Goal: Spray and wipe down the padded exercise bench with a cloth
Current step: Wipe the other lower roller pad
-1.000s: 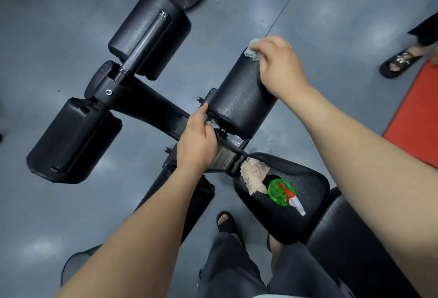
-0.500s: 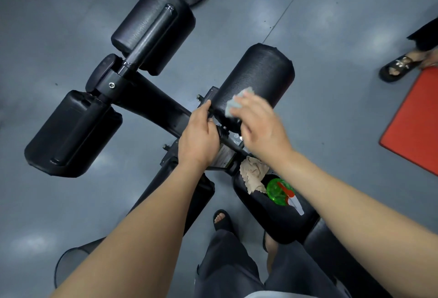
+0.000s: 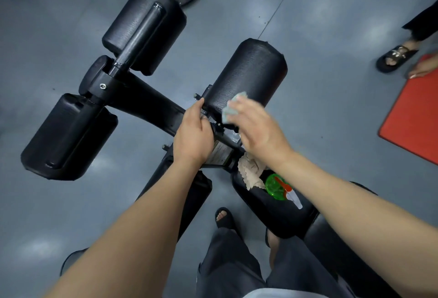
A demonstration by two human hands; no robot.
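Your right hand [image 3: 258,129] holds pale cloth [image 3: 233,108], pressing it onto near end of black roller pad [image 3: 248,77]; hand is motion-blurred. Your left hand [image 3: 192,136] grips metal frame [image 3: 151,105] just beside that end. The 2 hands are near each other, not touching. Green spray bottle [image 3: 276,187] and beige rag [image 3: 250,172] lie on seat pad [image 3: 272,217], below right forearm. 1 red mat [image 3: 414,112] on floor, far right.

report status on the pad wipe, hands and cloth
Right hand holds cloth on roller pad, near end. Left hand grips frame beside it. Spray bottle, tan rag parked on seat, nothing blocking.
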